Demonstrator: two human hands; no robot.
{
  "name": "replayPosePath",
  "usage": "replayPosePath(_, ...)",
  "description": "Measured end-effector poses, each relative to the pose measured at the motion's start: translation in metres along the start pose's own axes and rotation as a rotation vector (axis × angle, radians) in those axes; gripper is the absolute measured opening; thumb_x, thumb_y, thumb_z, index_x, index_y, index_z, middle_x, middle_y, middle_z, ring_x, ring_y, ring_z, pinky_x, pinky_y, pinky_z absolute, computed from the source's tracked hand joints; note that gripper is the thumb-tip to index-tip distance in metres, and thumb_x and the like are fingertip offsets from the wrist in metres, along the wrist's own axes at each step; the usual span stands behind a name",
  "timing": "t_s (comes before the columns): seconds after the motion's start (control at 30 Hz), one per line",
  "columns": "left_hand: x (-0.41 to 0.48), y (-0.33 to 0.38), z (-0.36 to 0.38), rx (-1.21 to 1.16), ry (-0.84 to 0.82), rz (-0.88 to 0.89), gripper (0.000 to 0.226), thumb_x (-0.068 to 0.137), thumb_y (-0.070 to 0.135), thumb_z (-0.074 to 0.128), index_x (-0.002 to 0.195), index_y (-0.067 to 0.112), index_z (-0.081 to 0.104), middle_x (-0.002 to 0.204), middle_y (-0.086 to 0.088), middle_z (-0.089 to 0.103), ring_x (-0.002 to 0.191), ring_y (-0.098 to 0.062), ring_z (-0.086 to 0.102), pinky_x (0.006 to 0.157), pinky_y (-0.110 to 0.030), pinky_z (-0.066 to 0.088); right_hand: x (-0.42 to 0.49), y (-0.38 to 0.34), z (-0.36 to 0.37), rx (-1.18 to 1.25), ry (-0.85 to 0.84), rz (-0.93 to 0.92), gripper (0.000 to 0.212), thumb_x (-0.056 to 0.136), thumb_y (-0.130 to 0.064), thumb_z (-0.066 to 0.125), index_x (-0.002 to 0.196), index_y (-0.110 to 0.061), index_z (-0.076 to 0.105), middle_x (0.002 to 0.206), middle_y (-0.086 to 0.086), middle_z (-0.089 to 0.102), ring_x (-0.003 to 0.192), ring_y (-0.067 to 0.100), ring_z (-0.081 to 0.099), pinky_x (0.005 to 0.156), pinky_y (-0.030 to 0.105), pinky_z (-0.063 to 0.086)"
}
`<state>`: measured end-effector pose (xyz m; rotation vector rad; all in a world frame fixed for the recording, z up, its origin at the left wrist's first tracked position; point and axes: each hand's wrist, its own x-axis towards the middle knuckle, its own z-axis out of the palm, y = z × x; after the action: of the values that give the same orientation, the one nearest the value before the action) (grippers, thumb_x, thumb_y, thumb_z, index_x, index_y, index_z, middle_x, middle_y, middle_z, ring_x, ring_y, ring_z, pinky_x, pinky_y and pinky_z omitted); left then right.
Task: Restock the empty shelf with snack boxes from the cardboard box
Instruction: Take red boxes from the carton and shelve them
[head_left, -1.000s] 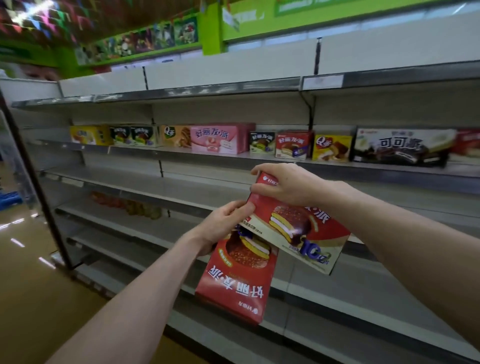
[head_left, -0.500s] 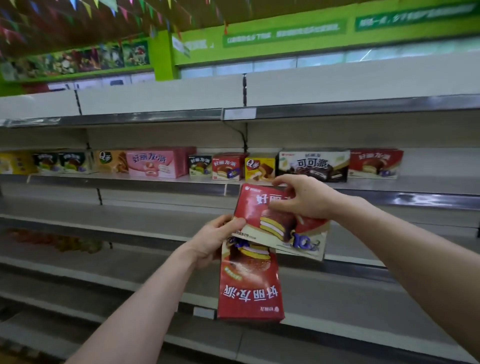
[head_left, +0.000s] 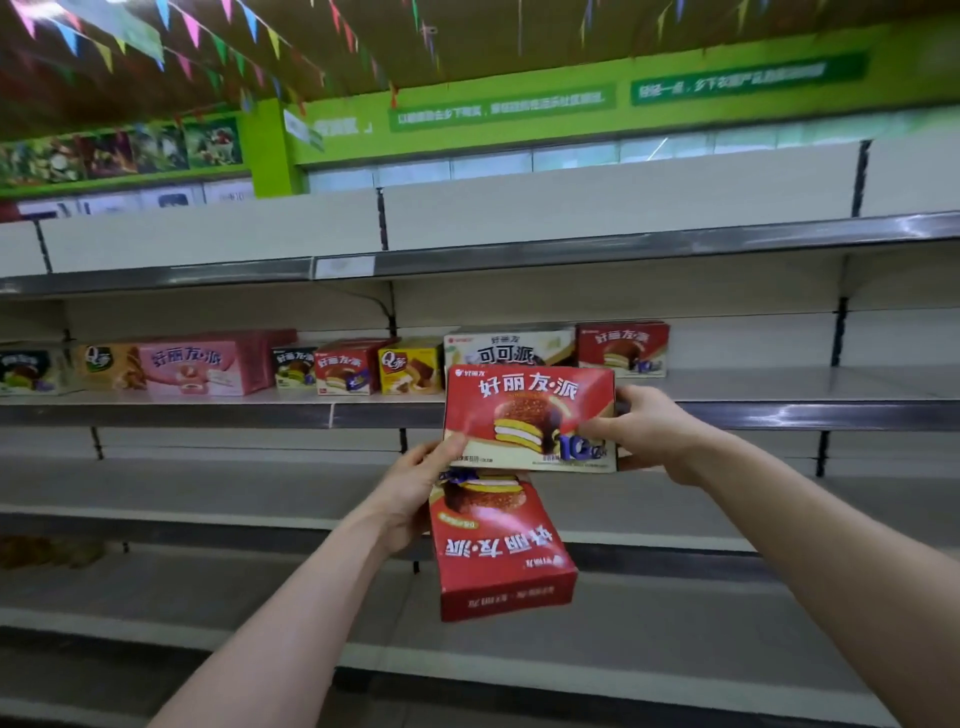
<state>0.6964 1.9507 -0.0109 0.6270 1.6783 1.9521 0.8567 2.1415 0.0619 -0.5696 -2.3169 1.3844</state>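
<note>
Right hand (head_left: 649, 431) gripping right end of upright red cardboard snack box (head_left: 530, 410), fingers curling round its edge, holding it level in front of grey metal shelf (head_left: 779, 387). Left hand (head_left: 415, 483) gripping upside-down red cardboard snack box (head_left: 498, 556) by its upper end, thumb touching upright box's lower left corner. Upside-down box hanging just below upright one, touching it. Row of mixed snack boxes (head_left: 202, 364) standing on shelf behind.

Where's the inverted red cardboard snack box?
Head view, lower centre: inverted red snack box, in the left hand, directly under the upright red snack box the right hand holds.
</note>
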Motion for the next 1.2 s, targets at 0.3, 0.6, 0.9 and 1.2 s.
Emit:
replayPosePath(0.3, 0.02, 0.003, 0.065, 0.121, -0.133, -0.067, 0.048, 0.089, 0.017, 0.067, 0.131, 0.025, 0.046, 0.104, -0.019, 0.072, 0.083, -0.028, 0.071, 0.073, -0.04, 0.059, -0.003, 0.029, -0.067, 0.073, 0.181, -0.057, 0.026, 0.089, -0.024, 0.068, 0.107, -0.02, 0.05, 0.09, -0.001, 0.064, 0.078, 0.01, 0.062, 0.061, 0.027, 0.047)
replayPosePath(0.6, 0.07, 0.014, 0.103, 0.084, -0.392, -0.081, 0.04, 0.083, 0.013, 0.066, 0.12, 0.026, 0.058, 0.105, -0.018, 0.071, 0.085, -0.027, 0.07, 0.078, -0.039, 0.057, 0.046, 0.05, -0.089, 0.041, 0.281, -0.004, 0.036, 0.09, -0.022, 0.066, 0.122, -0.013, 0.051, 0.11, 0.006, 0.062, 0.098, 0.022, 0.06, 0.084, 0.038, 0.049)
replayPosePath(0.9, 0.169, 0.034, 0.119, 0.055, -0.418, -0.028, 0.054, 0.075, 0.011, 0.074, 0.125, 0.016, 0.055, 0.108, -0.018, 0.07, 0.091, -0.031, 0.068, 0.082, -0.042, 0.056, 0.142, 0.053, -0.109, -0.034, 0.407, -0.002, 0.023, 0.092, -0.01, 0.061, 0.112, -0.015, 0.051, 0.101, 0.009, 0.064, 0.095, 0.027, 0.063, 0.086, 0.044, 0.052)
replayPosePath(1.2, 0.232, 0.051, 0.146, 0.068, -0.472, -0.138, 0.017, 0.088, 0.016, 0.06, 0.1, 0.006, 0.064, 0.087, -0.017, 0.071, 0.066, -0.024, 0.069, 0.066, -0.033, 0.059, 0.201, 0.069, -0.124, -0.063, 0.441, 0.084, 0.021, 0.083, -0.008, 0.072, 0.091, -0.016, 0.054, 0.097, 0.01, 0.064, 0.094, 0.027, 0.063, 0.081, 0.04, 0.053)
